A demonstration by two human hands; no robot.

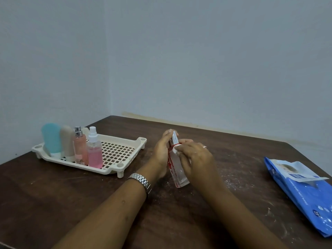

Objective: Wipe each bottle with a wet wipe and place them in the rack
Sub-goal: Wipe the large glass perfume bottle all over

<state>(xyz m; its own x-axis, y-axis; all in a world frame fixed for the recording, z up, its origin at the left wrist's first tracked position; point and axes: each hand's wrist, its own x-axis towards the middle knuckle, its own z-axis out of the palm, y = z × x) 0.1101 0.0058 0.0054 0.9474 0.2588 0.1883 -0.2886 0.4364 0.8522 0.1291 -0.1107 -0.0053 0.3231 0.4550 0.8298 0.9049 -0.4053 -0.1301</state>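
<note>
A clear bottle with red print [177, 169] stands tilted on the table's middle, its base near me. My left hand [162, 151] holds it from the left, fingers reaching up to its cap. My right hand [194, 157] pinches a small white wet wipe [177, 147] against the bottle's upper part. The cream rack [124, 151] sits at the left with several bottles upright in it: a teal tube [52, 138], a beige tube [67, 141], a peach spray bottle [80, 148] and a pink spray bottle [94, 151].
A blue wet-wipe pack [303, 191] lies at the table's right edge, its flap peeled open. The dark wooden table [89, 194] meets pale walls at the back and left. A metal watch [142, 180] is on my left wrist.
</note>
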